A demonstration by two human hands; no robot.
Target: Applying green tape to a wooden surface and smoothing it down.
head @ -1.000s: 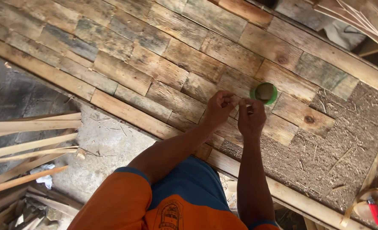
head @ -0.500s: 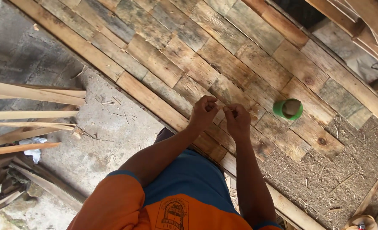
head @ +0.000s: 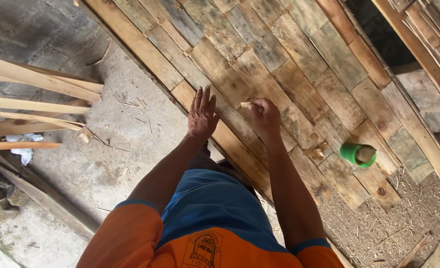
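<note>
My right hand (head: 265, 115) is closed on a small pale wooden peg (head: 245, 104) whose tip sticks out to the left, held just above a panel of flat weathered planks (head: 259, 54) lying on the ground. My left hand (head: 201, 115) rests flat, fingers apart, on the long edge batten (head: 140, 47) of that panel, a little left of the peg. A green cup (head: 357, 154) with pale wooden pieces in it lies on the planks to the right of my right arm.
Long pale wooden strips (head: 36, 89) lie stacked on the concrete floor (head: 106, 149) at the left. Sawdust and chips (head: 393, 223) cover the ground at lower right. More timber (head: 428, 34) leans at upper right.
My hands were together over the planks; now they are apart, the left flat on the batten, the right holding a peg. The view has shifted, with the green cup now further right.
</note>
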